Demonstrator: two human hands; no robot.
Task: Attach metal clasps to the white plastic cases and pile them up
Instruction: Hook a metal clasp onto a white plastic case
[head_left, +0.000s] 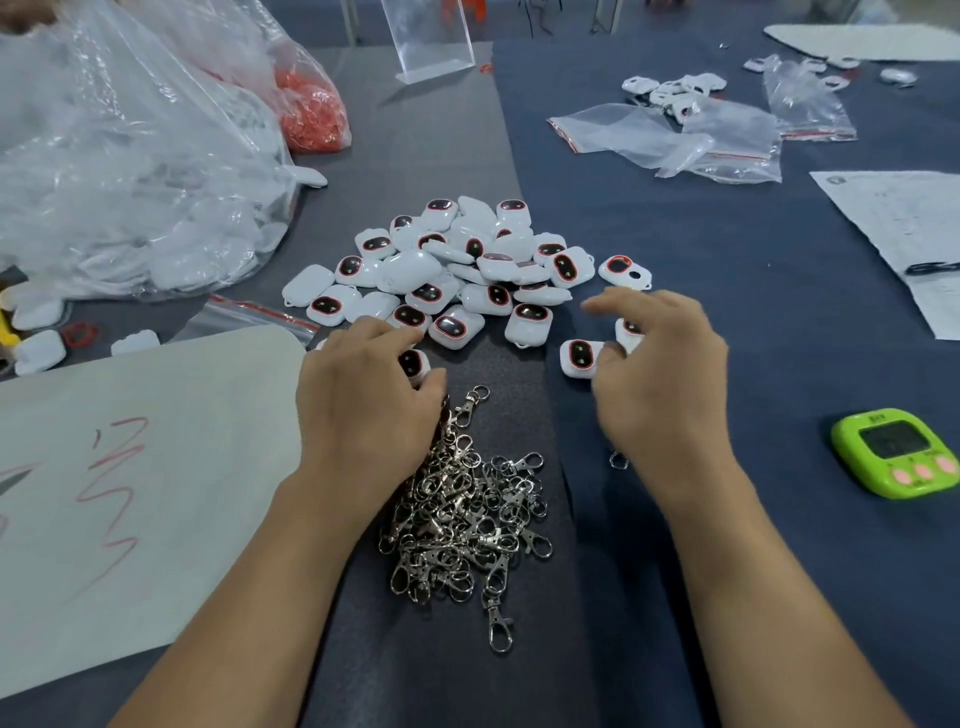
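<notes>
Covering the table is a dark blue cloth (779, 322), and at ten o'clock on it slumps a large clear plastic bag (130, 171) stuffed with white cases. A white sheet (208, 415) scrawled with red marks lies at eight o'clock. Just past centre, toward twelve o'clock, a loose pile of white cases (467, 265) spreads out, most showing a dark, red-rimmed window. Two stray cases (579, 358) lie apart from it at its four o'clock edge. A tangled heap of metal clasps (462, 519) sits at six o'clock, between the two forearms. The left hand (363, 400) rests at the heap's eleven o'clock edge, its fingers curled round a single white case (414, 364), which is pinched between forefinger and thumb with its window up. The right hand (665, 384) hovers over the two stray cases with fingers spread and loosely bent, the forefinger stretched toward the pile, gripping nothing. One lone clasp (618, 460) peeks out beneath the heel of that hand; whether it touches the skin I cannot tell. A lime-green digital timer (893, 452) with pink buttons lies at four o'clock.
</notes>
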